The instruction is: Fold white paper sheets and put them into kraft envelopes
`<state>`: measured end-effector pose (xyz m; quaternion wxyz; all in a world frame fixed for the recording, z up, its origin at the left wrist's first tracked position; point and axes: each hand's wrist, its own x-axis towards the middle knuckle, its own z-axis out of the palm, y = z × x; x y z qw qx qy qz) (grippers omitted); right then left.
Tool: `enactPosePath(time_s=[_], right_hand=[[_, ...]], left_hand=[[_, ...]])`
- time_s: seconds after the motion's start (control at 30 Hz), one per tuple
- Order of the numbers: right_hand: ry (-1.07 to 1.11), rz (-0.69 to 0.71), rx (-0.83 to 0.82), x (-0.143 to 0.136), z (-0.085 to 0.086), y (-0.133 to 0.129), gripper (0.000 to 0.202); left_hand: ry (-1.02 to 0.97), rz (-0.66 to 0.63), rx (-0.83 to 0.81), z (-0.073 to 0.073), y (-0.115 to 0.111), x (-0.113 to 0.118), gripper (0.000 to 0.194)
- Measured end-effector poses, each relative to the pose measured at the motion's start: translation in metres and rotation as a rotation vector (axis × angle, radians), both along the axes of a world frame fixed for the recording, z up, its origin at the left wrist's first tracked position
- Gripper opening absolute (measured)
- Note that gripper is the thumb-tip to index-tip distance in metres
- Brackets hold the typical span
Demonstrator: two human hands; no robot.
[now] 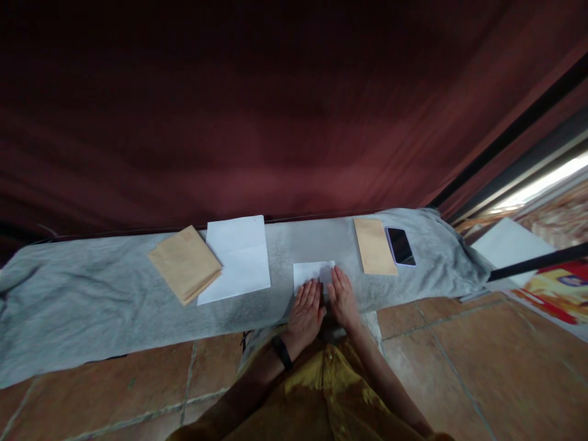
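A small folded white sheet of paper (305, 271) lies on the grey cloth in front of me. My left hand (307, 311) rests flat on its lower part, fingers stretched out. At the sheet's right edge lies my right hand (342, 297), its fingers straight and touching the paper. Left of them is a stack of larger white sheets (241, 257), partly covered by several brown envelopes (186, 263). To the right a single brown envelope (374, 245) lies beside a phone (401, 247) with a dark screen.
The grey cloth (92, 294) covers a long narrow bench. Behind it hangs a dark red curtain (275, 135). At the right are a dark bar (537, 263), a white sheet (512, 245) and a red and yellow printed package (563, 291). Tiled floor (459, 361) shows below.
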<state>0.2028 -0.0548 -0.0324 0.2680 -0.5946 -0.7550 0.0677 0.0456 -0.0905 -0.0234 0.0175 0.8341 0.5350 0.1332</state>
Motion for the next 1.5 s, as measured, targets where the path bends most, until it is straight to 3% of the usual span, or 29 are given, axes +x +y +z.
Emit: enactPosePath(time_s=[0.13,0.23,0.5,0.87,1.23,1.37,1.5], right_hand=[[0.041,0.221,-0.043,-0.020,0.007,-0.014,0.053],[-0.016,0.281,-0.066,-0.027,0.010,-0.023,0.054],[-0.151,0.163,-0.036,-0.005,0.005,-0.031,0.058],[-0.171,0.000,-0.022,0.011,-0.003,-0.033,0.058],[-0.171,-0.040,-0.043,0.013,-0.001,-0.036,0.058],[-0.139,-0.026,-0.046,0.008,0.003,-0.030,0.058],[-0.084,0.077,-0.039,-0.008,0.010,-0.017,0.056]], left_hand=[[0.032,-0.063,-0.013,-0.011,-0.003,0.004,0.065],[0.056,-0.065,-0.016,-0.011,-0.004,0.001,0.065],[0.073,0.038,-0.003,0.002,-0.011,-0.018,0.065],[0.088,0.170,-0.011,0.005,-0.019,-0.035,0.074],[0.068,0.277,-0.032,0.014,-0.018,-0.037,0.070],[0.045,0.216,-0.016,0.015,-0.011,-0.031,0.068],[0.046,0.089,-0.020,0.011,0.001,-0.015,0.067]])
